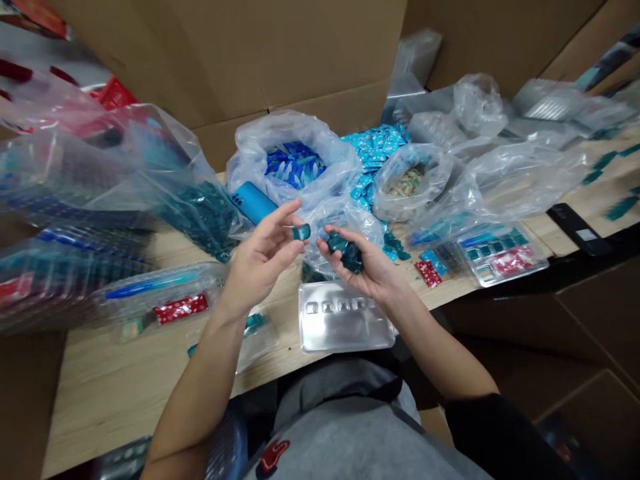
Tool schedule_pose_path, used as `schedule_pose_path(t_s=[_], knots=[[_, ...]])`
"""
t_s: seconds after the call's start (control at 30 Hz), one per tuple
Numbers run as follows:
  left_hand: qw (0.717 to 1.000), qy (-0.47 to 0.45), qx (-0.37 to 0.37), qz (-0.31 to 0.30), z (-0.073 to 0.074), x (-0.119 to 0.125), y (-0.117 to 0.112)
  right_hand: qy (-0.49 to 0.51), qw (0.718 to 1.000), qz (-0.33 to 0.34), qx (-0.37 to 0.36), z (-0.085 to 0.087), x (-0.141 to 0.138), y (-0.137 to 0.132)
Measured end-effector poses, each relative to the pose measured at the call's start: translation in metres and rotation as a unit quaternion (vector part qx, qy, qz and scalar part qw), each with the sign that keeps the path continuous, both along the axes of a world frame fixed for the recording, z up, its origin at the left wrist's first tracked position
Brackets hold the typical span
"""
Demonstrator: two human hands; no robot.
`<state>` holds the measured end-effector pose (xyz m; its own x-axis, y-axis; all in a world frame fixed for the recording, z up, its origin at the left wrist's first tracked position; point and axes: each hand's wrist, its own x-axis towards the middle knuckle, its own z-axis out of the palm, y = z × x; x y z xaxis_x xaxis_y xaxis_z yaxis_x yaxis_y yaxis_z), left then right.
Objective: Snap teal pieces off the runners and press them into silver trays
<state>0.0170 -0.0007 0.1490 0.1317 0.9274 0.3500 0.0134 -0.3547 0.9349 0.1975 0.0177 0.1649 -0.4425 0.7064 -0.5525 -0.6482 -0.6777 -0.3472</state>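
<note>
My left hand (263,257) pinches a small teal wrapped piece (301,232) between thumb and fingertips, above the wooden table (120,380). My right hand (367,263) is cupped, palm up, around a handful of dark teal wrapped pieces (346,252). The two hands nearly meet over a clear plastic blister tray (345,319) with a row of small square pockets, lying at the table's near edge.
Clear plastic bags hold blue wrappers (295,163), dark teal pieces (205,210) and light blue packets (375,150). A blue phone (253,202) lies by the bags, a black phone (577,230) at right. A filled tray (500,257) and stacked trays (60,267) flank me. Cardboard boxes stand behind.
</note>
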Motion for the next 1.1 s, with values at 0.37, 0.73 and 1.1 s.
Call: schedule_pose_path(t_s=[0.37,0.73,1.1], knots=[[0.979,-0.170,-0.095,-0.062,0.008,0.022,-0.036,0.013,0.977,0.096,0.189,0.001,0.020,-0.040],[0.989,0.082,0.106,0.056,0.009,0.016,-0.071,-0.185,0.916,0.109,0.338,0.009,0.008,-0.061],[0.963,0.109,0.190,0.158,-0.005,0.039,-0.082,-0.352,0.806,0.062,0.473,0.013,0.022,-0.071]])
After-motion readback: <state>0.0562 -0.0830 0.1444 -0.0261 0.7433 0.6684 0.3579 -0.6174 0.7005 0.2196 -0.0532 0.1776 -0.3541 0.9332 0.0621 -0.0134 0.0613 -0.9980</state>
